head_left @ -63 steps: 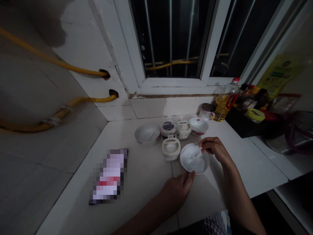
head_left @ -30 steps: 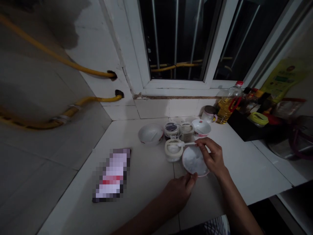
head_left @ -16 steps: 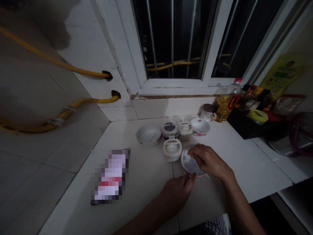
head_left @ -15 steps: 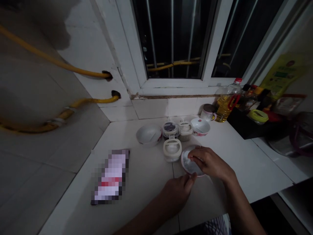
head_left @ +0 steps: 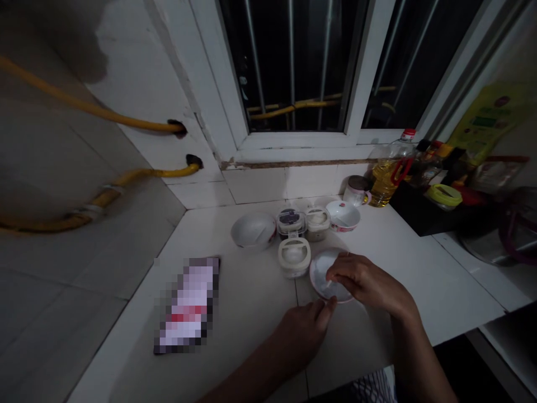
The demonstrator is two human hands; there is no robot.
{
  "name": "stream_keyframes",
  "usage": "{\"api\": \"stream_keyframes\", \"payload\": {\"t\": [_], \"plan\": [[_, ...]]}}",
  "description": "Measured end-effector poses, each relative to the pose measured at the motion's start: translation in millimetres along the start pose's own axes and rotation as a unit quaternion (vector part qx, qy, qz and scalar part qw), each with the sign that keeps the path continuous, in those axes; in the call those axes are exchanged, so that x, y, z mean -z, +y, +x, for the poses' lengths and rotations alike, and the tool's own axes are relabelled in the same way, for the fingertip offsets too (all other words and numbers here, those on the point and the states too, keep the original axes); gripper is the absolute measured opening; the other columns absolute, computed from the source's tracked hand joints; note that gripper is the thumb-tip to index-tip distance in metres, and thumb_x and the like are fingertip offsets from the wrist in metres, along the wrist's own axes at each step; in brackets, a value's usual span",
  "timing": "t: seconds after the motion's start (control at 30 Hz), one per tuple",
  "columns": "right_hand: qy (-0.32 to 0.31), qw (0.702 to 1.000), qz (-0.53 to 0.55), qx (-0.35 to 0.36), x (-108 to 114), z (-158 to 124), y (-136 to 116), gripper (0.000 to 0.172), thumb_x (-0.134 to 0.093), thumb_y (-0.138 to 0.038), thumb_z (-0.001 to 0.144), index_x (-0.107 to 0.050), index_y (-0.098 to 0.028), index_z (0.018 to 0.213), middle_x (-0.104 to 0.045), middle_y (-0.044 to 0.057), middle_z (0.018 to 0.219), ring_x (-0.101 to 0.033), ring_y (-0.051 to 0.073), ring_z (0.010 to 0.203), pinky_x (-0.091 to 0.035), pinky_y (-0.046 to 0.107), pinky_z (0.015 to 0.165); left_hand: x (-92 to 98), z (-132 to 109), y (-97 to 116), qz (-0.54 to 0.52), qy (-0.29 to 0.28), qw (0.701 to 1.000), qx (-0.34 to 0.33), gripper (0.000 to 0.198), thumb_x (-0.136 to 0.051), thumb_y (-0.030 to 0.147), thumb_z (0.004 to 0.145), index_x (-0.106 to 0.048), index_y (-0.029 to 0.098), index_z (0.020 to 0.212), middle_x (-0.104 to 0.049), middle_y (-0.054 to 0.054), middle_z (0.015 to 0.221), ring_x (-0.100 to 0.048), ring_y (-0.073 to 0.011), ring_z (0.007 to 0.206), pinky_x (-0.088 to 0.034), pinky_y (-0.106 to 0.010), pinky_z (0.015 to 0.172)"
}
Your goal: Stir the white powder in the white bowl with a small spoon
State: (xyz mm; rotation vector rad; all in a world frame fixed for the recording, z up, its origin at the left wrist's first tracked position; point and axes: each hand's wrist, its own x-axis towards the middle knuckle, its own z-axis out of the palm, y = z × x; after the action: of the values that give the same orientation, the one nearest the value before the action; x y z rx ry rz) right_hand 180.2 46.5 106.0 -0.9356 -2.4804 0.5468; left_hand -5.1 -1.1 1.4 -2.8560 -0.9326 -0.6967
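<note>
A small white bowl [head_left: 321, 271] with a pink rim sits on the white counter [head_left: 251, 313], holding white powder. My right hand [head_left: 363, 282] reaches over it, fingers pinched on a small white spoon [head_left: 328, 284] whose end dips into the bowl. My left hand [head_left: 304, 330] rests on the counter with its fingertips curled against the bowl's near rim. Just left of the bowl stands an open white jar [head_left: 293, 256] with white contents.
Behind stand a white bowl [head_left: 253, 229], two lidded jars [head_left: 291, 221], another small bowl [head_left: 343, 215] and a mug [head_left: 356, 191]. An oil bottle [head_left: 388, 170] and a dark tray of condiments [head_left: 436, 196] occupy the right. A flat packet [head_left: 188, 305] lies left. Yellow pipes [head_left: 104, 193] run along the wall.
My right hand carried the spoon from the open jar back over the bowl and lowered it inside. The left hand has stayed on the bowl's rim.
</note>
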Motion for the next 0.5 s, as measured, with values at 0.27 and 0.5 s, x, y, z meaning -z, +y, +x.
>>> {"api": "stream_keyframes", "payload": {"t": [0.27,0.5], "plan": [[0.007,1.0,-0.01,0.024,-1.6,5.7,-1.4,0.022,-0.047,-0.004,0.089,-0.064,-0.017,0.087,-0.066,0.004,0.082,-0.057,0.017,0.081,-0.045,0.029,0.074,-0.4,-0.1,-0.7,-0.008,-0.001,1.0,0.0,0.037,-0.034,0.008,0.09,-0.042,0.008,0.126,-0.067,-0.009,0.085,-0.066,-0.0186,0.067,-0.054,-0.028,0.052],[0.052,0.998,-0.019,-0.001,1.9,5.3,-5.8,0.022,-0.045,-0.005,0.09,-0.064,-0.016,0.088,-0.065,0.006,0.082,-0.056,0.018,0.083,-0.045,0.03,0.074,-2.2,-1.5,-0.3,-0.012,0.002,1.0,0.003,0.039,-0.033,0.008,0.089,-0.042,0.008,0.127,-0.067,-0.01,0.086,-0.066,-0.0192,0.069,-0.054,-0.028,0.054]]}}
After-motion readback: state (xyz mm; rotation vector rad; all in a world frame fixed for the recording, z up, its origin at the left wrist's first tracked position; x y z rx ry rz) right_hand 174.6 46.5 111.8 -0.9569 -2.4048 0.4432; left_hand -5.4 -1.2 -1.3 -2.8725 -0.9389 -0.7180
